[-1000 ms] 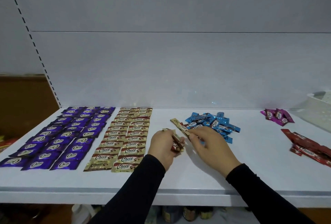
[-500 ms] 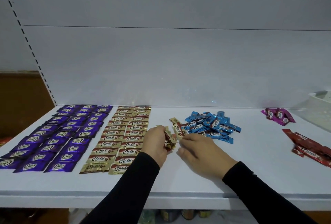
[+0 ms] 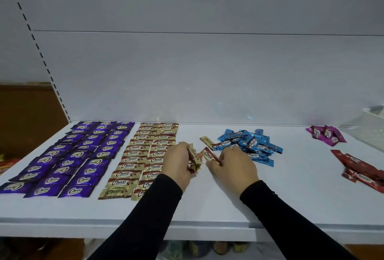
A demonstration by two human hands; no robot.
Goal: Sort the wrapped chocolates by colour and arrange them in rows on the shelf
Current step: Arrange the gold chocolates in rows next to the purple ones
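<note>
My left hand (image 3: 179, 161) gripped a bunch of gold chocolates (image 3: 194, 161) while my right hand (image 3: 234, 165) pinched another gold chocolate (image 3: 209, 155), gathering strays for their rows.

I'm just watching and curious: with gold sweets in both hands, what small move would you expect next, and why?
Probably the right hand passes its gold chocolate to the left hand, which already grips a small bunch of gold ones. The two are almost touching, and one more loose gold wrapper lies by the blue pile, beside the gold rows.
</note>
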